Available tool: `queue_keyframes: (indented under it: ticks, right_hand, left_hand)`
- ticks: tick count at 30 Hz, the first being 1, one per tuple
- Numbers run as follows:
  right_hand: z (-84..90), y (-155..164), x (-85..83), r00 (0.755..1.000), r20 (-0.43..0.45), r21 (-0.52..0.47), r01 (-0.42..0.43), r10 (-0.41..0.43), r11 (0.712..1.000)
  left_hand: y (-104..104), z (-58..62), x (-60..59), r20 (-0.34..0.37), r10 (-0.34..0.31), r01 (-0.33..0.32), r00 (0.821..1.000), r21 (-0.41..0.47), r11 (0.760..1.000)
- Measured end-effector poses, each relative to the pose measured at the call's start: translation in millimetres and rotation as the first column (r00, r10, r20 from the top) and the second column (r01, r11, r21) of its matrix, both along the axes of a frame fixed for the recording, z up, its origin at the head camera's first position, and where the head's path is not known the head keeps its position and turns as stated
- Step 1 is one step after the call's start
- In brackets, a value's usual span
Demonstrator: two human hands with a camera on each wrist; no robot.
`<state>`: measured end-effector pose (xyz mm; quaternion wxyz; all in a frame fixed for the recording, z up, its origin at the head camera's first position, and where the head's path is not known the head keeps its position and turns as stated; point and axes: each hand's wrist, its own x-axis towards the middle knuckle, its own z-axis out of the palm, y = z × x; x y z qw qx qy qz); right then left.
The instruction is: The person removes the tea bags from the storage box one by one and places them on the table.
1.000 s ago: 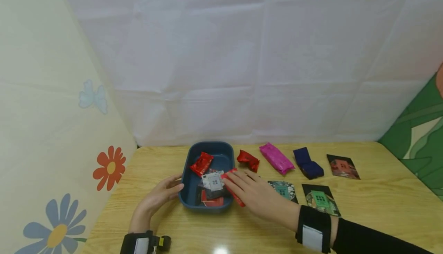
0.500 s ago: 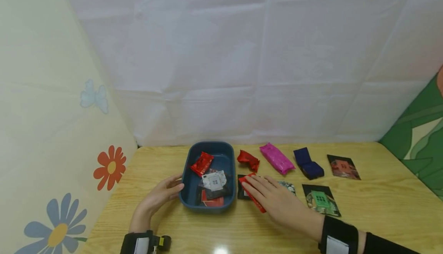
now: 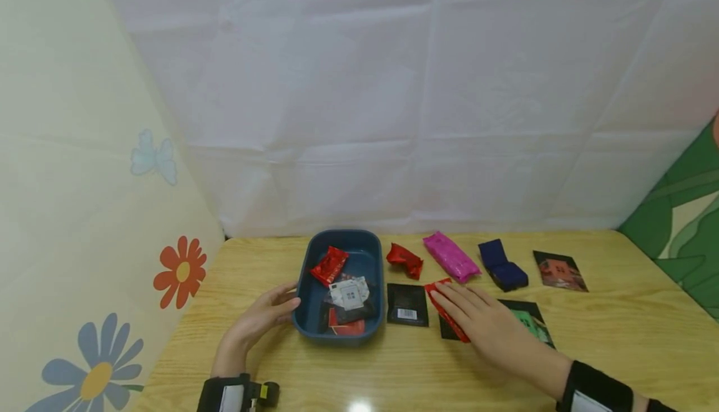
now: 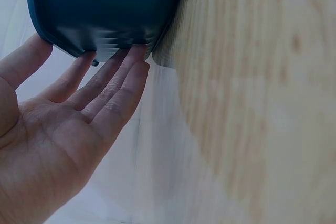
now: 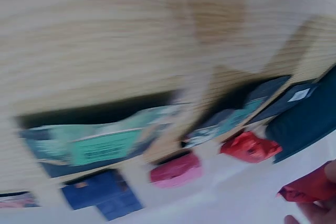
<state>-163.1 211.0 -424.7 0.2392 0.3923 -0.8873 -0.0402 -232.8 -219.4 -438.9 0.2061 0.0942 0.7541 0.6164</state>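
Left hand (image 3: 259, 319), fingers straight, pressed against blue tray (image 3: 340, 336) wall as if to steady it; right hand (image 3: 487, 319) pinching red packet (image 3: 447, 312) under its fingertips, low over dark sachets on counter (image 3: 393, 368), tray well leftward.

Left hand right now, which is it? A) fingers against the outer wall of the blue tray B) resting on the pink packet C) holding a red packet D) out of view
A: in the left wrist view the straight fingers of the left hand touch the outside of the blue tray, and the head view shows that hand at the tray's left side, holding nothing.
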Motion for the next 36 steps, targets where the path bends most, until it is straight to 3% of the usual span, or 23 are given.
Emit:
queue_keyframes:
  ticks: [4,11,16,23,30,36]
  right_hand:
    - [-3.3,17,0.0,0.999,-0.031,-0.013,0.01,-0.01,1.0]
    - [-4.4,51,5.5,0.995,0.085,-0.012,0.062,-0.061,0.998]
    - [-8.2,73,10.2,0.987,0.109,0.014,0.119,-0.12,0.993]
    - [-16.6,101,12.9,0.992,0.07,0.007,0.105,-0.105,0.994]
    - [-22.7,127,15.7,0.982,0.138,-0.032,0.134,-0.129,0.99]
    - [-29.8,149,14.0,0.984,0.125,-0.043,0.135,-0.129,0.99]
  left_hand:
    - [0,-0.7,0.2,-0.007,-0.001,0.001,1.0,0.004,1.0]
    - [0,-1.4,0.2,-0.012,-0.004,0.004,1.0,0.008,1.0]
    - [0,-1.3,0.3,-0.008,0.006,-0.006,1.0,0.003,1.0]
    - [0,-1.4,-0.3,-0.009,0.01,-0.011,1.0,-0.004,1.0]
    - [0,-1.7,0.0,-0.004,0.016,-0.016,1.0,-0.002,1.0]
    - [1,-1.0,0.6,0.006,0.029,-0.029,1.0,-0.01,1.0]
